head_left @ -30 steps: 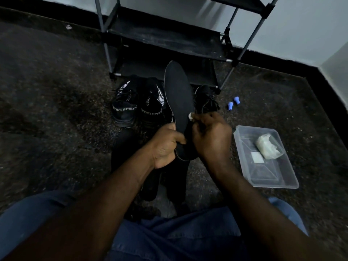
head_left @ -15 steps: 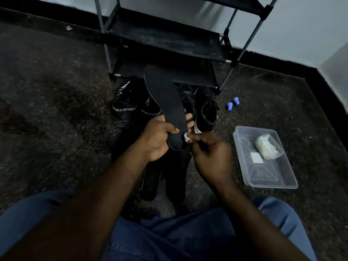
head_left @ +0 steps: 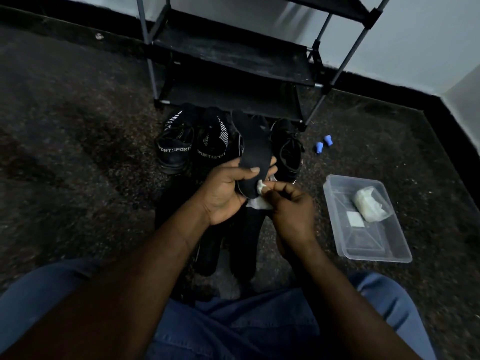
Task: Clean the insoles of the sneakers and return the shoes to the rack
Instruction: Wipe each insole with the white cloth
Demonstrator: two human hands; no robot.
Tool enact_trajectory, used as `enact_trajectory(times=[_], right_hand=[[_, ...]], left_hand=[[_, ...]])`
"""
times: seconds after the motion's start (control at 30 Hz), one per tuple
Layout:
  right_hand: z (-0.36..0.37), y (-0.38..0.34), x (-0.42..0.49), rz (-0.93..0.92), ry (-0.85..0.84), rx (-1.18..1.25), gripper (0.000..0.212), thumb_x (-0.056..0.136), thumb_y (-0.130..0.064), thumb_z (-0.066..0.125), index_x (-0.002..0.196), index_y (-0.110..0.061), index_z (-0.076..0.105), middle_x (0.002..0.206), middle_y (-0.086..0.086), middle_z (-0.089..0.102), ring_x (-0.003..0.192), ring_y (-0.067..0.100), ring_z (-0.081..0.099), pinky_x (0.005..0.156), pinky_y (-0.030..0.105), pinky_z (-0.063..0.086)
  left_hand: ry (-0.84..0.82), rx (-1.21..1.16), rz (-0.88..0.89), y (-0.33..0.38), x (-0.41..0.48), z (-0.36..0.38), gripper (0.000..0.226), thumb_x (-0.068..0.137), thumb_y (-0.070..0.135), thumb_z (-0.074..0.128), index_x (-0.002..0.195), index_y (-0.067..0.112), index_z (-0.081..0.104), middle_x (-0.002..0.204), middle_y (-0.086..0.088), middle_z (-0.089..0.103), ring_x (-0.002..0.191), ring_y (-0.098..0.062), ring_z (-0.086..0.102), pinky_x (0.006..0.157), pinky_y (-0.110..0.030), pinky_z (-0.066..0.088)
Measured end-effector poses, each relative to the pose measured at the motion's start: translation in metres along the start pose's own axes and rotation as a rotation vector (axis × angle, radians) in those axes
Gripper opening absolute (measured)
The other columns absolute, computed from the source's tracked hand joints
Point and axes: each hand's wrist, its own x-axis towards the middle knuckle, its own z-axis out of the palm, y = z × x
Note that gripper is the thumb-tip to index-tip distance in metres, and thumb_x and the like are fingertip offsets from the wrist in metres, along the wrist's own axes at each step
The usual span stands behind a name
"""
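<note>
My left hand (head_left: 223,188) grips a black insole (head_left: 253,146) near its heel, thumb across the top, the toe end pointing away towards the rack. My right hand (head_left: 288,203) pinches a small white wipe (head_left: 258,197) against the insole's heel end. Two black sneakers marked SPORT (head_left: 176,149) stand side by side on the floor beyond my hands, and another black sneaker (head_left: 287,152) stands right of the insole. More dark insoles (head_left: 246,237) lie on the floor under my hands. The black shoe rack (head_left: 231,55) stands behind the shoes.
A clear plastic tub (head_left: 368,245) with a white wad and a small white square inside sits on the floor at the right. Two small blue caps (head_left: 322,144) lie near the rack's right leg. Dark speckled floor runs to the wall; my jeans-clad knees are below.
The insole has tilted down and away, its toe end dropping towards the shoes. My right hand with the wipe moved from the insole's middle edge down to its heel end.
</note>
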Motion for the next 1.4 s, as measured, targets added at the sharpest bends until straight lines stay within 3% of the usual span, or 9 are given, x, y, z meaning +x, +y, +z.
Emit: enact_trajectory(times=[0.1,0.2,0.33,0.47,0.67,0.97,1.1,1.27,1.4], right_hand=[[0.000,-0.003,-0.007,-0.120,-0.027,-0.237,0.006,0.091,-0.012,0.075,0.095,-0.013,0.080,0.092,0.000,0.080,0.094,0.015,0.075,0.094,0.049,0.058],[-0.007,-0.016,-0.003,-0.412,0.122,-0.464,0.008,0.091,-0.020,0.076,0.096,-0.023,0.080,0.094,-0.010,0.077,0.090,0.002,0.072,0.088,0.034,0.059],[-0.006,-0.029,0.015,-0.753,0.169,-0.805,0.015,0.090,-0.016,0.074,0.102,-0.023,0.080,0.097,-0.004,0.072,0.088,0.007,0.066,0.081,0.016,0.050],[0.003,-0.014,0.009,-0.746,0.107,-0.861,0.019,0.088,-0.015,0.071,0.103,-0.020,0.080,0.098,-0.002,0.074,0.089,0.013,0.069,0.081,0.025,0.053],[0.019,0.009,-0.022,-0.585,0.089,-0.658,0.018,0.085,-0.016,0.074,0.099,-0.024,0.082,0.096,-0.006,0.079,0.089,0.012,0.073,0.082,0.037,0.059],[0.018,-0.003,-0.018,-0.759,0.094,-0.832,0.012,0.086,-0.023,0.072,0.096,-0.021,0.079,0.090,0.001,0.075,0.084,0.024,0.067,0.075,0.041,0.054],[0.000,-0.025,0.003,-0.676,0.198,-0.690,0.015,0.088,-0.029,0.071,0.099,-0.023,0.080,0.092,-0.006,0.076,0.084,0.015,0.071,0.075,0.041,0.058],[0.007,-0.020,0.007,-0.700,0.099,-0.942,0.023,0.087,-0.033,0.064,0.102,-0.026,0.080,0.094,-0.001,0.074,0.087,0.022,0.066,0.076,0.038,0.054],[0.017,-0.002,-0.011,-0.653,0.121,-0.877,0.021,0.083,-0.027,0.067,0.100,-0.024,0.080,0.093,-0.001,0.076,0.086,0.022,0.067,0.076,0.037,0.054]], left_hand=[[0.006,-0.016,-0.022,-0.002,0.001,0.001,0.043,0.097,0.004,0.043,0.138,-0.006,0.053,0.137,-0.026,0.061,0.128,-0.039,0.060,0.109,-0.047,0.048],[0.080,-0.037,-0.006,0.000,0.003,0.001,0.050,0.089,0.003,0.048,0.137,-0.009,0.054,0.134,-0.027,0.063,0.125,-0.039,0.062,0.109,-0.046,0.049],[0.109,-0.118,-0.017,0.003,0.002,0.004,0.052,0.089,0.004,0.049,0.140,-0.008,0.053,0.134,-0.022,0.062,0.123,-0.035,0.061,0.104,-0.039,0.052],[0.089,-0.172,-0.047,0.005,-0.001,0.006,0.045,0.103,0.013,0.039,0.140,-0.010,0.051,0.141,-0.027,0.058,0.132,-0.034,0.058,0.113,-0.040,0.046],[0.123,-0.128,-0.047,0.005,0.001,0.001,0.047,0.109,0.021,0.032,0.144,-0.005,0.050,0.144,-0.019,0.059,0.135,-0.030,0.056,0.117,-0.039,0.040],[0.082,-0.125,-0.088,0.006,-0.003,0.005,0.050,0.108,0.025,0.034,0.145,-0.005,0.049,0.144,-0.017,0.059,0.132,-0.027,0.059,0.105,-0.038,0.053],[0.106,-0.137,-0.048,0.005,-0.001,0.007,0.044,0.105,0.016,0.040,0.141,-0.008,0.051,0.141,-0.023,0.060,0.133,-0.033,0.057,0.110,-0.042,0.048],[0.121,-0.131,-0.049,0.003,-0.001,0.008,0.045,0.104,0.016,0.043,0.143,-0.007,0.052,0.141,-0.022,0.059,0.131,-0.031,0.059,0.104,-0.038,0.053],[0.175,-0.148,-0.020,0.004,-0.001,0.005,0.044,0.109,0.019,0.035,0.141,-0.006,0.052,0.141,-0.019,0.061,0.133,-0.031,0.058,0.113,-0.041,0.044]])
